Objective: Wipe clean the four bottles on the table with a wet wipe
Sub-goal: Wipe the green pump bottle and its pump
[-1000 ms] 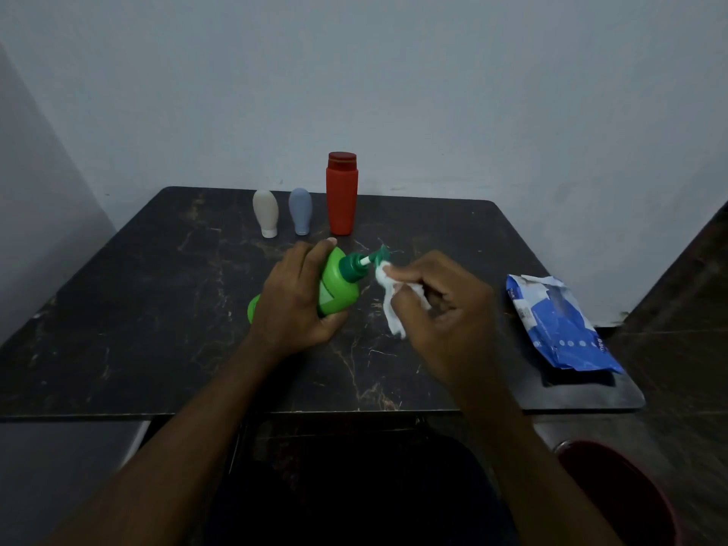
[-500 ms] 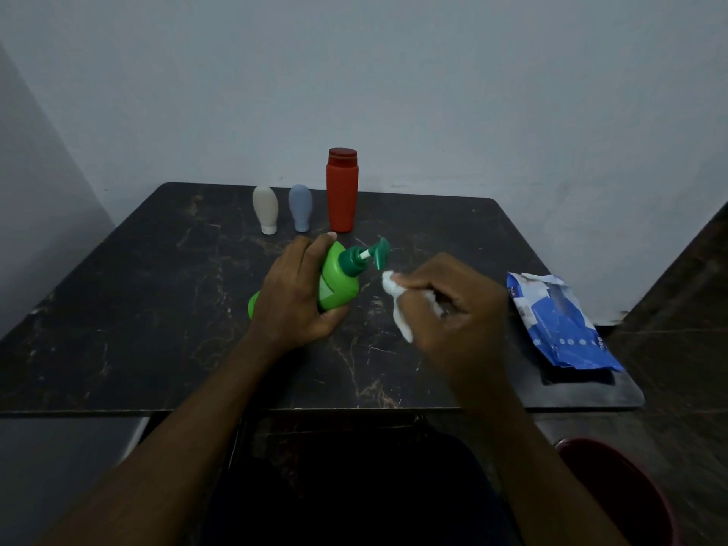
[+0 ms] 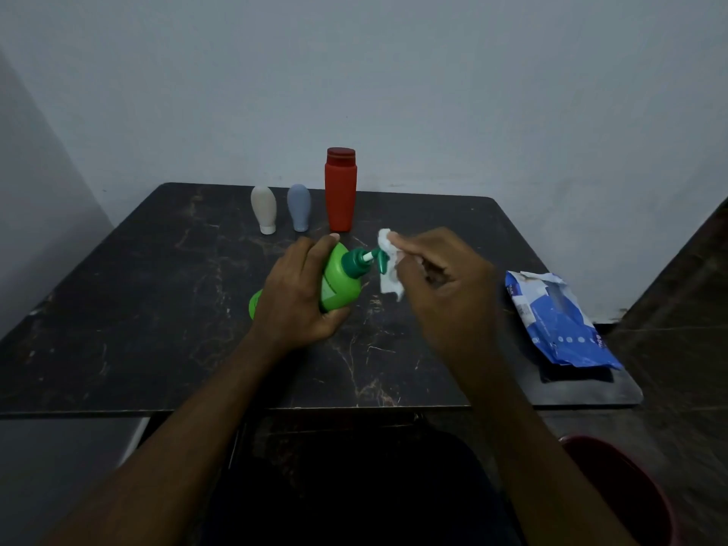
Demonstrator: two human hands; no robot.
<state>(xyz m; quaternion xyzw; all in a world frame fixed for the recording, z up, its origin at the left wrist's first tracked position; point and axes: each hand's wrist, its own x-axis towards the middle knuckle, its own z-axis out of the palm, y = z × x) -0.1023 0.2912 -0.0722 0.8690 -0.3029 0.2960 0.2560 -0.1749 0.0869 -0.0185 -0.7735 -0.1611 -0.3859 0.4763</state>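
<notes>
A green pump bottle point(image 3: 340, 283) is gripped around its body by the left hand point(image 3: 293, 297) over the middle of a dark, marbled table point(image 3: 157, 309). It is held tilted, so that its long axis runs from the base at the lower left to the pump head at the upper right. Whether the base rests on the tabletop cannot be told. The nozzle point(image 3: 380, 261) is pointed toward the right hand point(image 3: 445, 285), in which a crumpled white wet wipe point(image 3: 389, 283) is pinched between thumb and fingertips. The wipe is set just right of the nozzle and appears to touch it, though contact cannot be confirmed. The right hand is therefore judged nearer the pump tip, and the next stroke is expected to be drawn along that axis, from tip toward collar. 3 other bottles are stood upright in a row near the far edge: a beige bottle point(image 3: 264, 208), a grey-blue bottle point(image 3: 298, 206) and a taller red bottle point(image 3: 340, 191), each apart from its neighbour. A blue wipes pack point(image 3: 559, 325) is laid at the right edge. A red bin point(image 3: 630, 498) is partly seen on the floor. The room is dimly lit and backed by a plain pale wall point(image 3: 394, 92).
</notes>
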